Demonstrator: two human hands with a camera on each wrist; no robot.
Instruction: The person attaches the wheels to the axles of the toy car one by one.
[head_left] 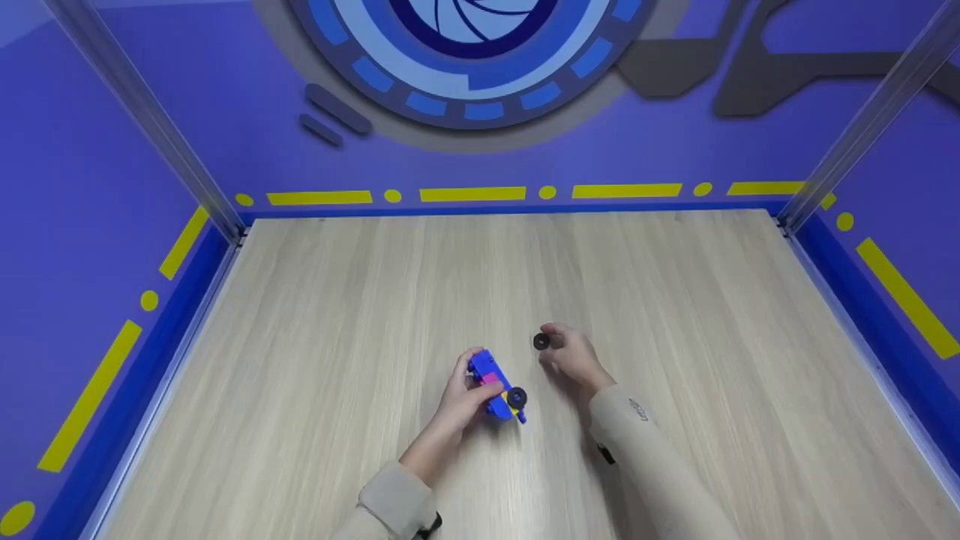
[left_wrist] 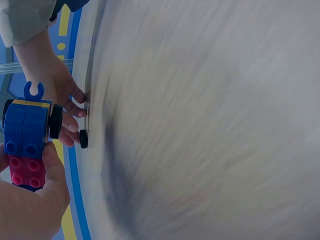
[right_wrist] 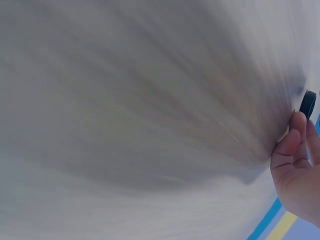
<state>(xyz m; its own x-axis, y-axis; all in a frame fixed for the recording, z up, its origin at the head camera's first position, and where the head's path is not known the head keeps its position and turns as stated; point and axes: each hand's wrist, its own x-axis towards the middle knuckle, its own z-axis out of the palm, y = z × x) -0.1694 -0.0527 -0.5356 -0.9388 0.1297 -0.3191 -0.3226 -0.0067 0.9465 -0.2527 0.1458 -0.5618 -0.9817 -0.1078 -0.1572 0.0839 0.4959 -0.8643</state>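
Note:
My left hand (head_left: 457, 397) grips a toy car (head_left: 491, 379) of blue, pink and yellow building blocks, held tilted above the table. A black wheel (head_left: 517, 397) sits on the car's side, near a blue hook (left_wrist: 34, 91) at its end. In the left wrist view the thumb and fingers lie on either side of the pink block (left_wrist: 27, 171). To the right, a loose black wheel (head_left: 541, 341) lies flat at the fingertips of my right hand (head_left: 574, 358). The right fingers are spread and gently bent; whether they touch the wheel is unclear.
Beneath both hands is a wood-grain table (head_left: 360, 315). Blue panels with yellow markings stand at its back and sides, with metal posts (head_left: 161, 127) at the corners.

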